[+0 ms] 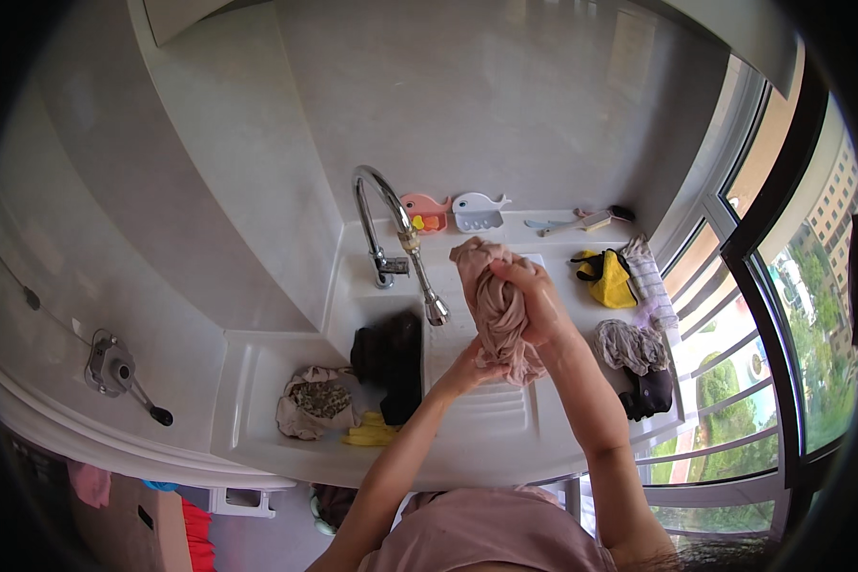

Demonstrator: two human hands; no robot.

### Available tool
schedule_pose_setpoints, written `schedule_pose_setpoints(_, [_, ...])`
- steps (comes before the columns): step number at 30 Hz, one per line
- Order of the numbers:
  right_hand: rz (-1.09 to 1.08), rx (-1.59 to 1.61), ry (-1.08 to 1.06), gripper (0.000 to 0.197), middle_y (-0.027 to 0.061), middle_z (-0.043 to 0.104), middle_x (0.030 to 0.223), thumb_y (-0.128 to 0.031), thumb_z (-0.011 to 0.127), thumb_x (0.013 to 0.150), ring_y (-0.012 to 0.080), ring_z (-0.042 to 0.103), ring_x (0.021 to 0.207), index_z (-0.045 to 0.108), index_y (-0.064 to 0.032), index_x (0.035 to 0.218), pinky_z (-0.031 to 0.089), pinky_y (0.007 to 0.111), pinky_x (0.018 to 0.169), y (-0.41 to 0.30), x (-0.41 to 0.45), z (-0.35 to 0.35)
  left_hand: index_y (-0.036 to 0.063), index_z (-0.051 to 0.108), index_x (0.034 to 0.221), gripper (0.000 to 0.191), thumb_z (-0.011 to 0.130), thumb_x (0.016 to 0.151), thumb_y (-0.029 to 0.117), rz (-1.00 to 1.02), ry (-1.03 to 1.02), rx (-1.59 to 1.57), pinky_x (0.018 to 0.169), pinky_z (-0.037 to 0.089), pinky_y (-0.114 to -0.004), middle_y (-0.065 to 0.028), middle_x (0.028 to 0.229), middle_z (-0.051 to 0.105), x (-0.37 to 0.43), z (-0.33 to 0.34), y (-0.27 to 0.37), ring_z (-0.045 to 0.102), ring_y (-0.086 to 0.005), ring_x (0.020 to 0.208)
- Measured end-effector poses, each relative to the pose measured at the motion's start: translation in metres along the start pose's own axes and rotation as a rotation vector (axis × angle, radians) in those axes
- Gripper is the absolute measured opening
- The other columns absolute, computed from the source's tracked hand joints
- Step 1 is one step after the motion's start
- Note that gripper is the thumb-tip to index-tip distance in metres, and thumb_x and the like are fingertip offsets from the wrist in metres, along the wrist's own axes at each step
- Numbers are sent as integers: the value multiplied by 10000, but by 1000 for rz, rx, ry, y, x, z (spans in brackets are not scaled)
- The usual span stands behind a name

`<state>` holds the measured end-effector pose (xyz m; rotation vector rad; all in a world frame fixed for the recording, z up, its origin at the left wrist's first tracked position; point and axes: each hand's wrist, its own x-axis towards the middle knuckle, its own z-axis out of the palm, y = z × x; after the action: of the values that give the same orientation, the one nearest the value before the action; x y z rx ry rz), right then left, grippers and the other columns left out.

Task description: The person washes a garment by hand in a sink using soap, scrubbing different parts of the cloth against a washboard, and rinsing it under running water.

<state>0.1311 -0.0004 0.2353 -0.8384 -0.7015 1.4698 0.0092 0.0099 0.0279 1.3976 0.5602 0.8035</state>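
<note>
A twisted, bunched pink-beige cloth (pixel 500 314) hangs between my two hands above the ribbed washboard part (pixel 486 407) of a white laundry sink. My right hand (pixel 533 297) grips its upper part, the thumb across the folds. Lower down, my left hand (pixel 475 368) holds the cloth's bottom end, its fingers partly hidden by the fabric. Just left of the cloth is the spray head of a chrome gooseneck faucet (pixel 436 311). Dark cloth (pixel 393 357), a yellow cloth (pixel 372 431) and a beige bundle with a patterned patch (pixel 318 402) lie in the basin at the left.
On the right counter lie a yellow-and-black cloth (pixel 608 279), a striped cloth (pixel 649 282), a crumpled grey cloth (pixel 629 345) and a black item (pixel 651 392). Whale-shaped soap dishes (pixel 477 212) and a brush (pixel 579 223) line the back ledge. Windows (pixel 729 357) border the right side.
</note>
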Motion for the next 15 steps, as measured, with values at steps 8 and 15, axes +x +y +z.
schedule_pose_setpoints(8, [-31, -96, 116, 307, 152, 645, 984, -138, 644, 860, 213, 658, 840, 574, 61, 1083, 556, 335, 731, 20, 70, -63, 26, 478, 1217, 560, 745, 809, 301, -181, 224, -163, 924, 436, -383, -116, 1165, 572, -58, -27, 13, 528, -213, 1119])
schedule_pose_setpoints(15, [-231, -1508, 319, 312, 114, 567, 1246, -286, 655, 814, 261, 462, 1221, 684, -61, 1027, 360, 536, 937, 217, 103, -136, 129, 362, 1401, 780, 628, 804, 555, -430, 443, 1347, 920, 392, -614, -183, 1435, 339, -94, 3, -44, 377, -419, 1273])
